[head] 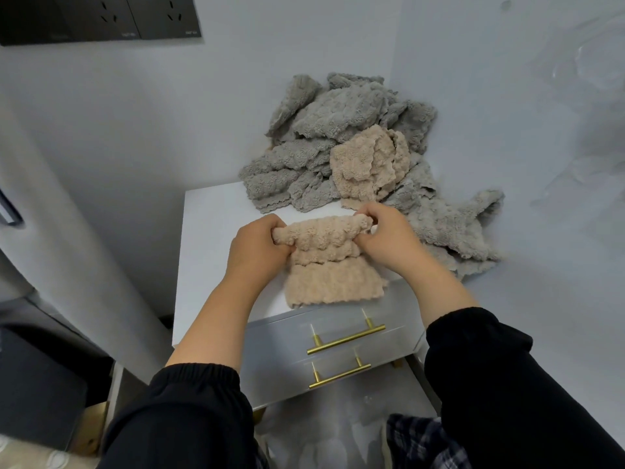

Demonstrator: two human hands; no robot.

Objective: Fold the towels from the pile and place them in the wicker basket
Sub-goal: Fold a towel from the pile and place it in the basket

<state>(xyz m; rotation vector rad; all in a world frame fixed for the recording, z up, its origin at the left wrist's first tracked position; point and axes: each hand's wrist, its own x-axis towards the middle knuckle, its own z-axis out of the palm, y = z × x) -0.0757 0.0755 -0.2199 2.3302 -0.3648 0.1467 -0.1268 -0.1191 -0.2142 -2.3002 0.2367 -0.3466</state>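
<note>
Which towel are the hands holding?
The beige towel nearest the drawers, pinched at its far corners by left hand and right hand. The other beige towel lies untouched among the grey towels.

Cabinet top (209,252) — towel (324,265) lies near the front edge, left hand (257,248) on its far left corner, right hand (389,235) on its far right. Pile (338,143) behind the towel, spreading right, against the wall (169,113). Two handles (345,340) below, one above the other. Sockets (135,15) on wall, far left.

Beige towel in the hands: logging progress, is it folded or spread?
Mid-fold: left hand and right hand grip the beige towel, its top layer doubled over the lower one.
</note>
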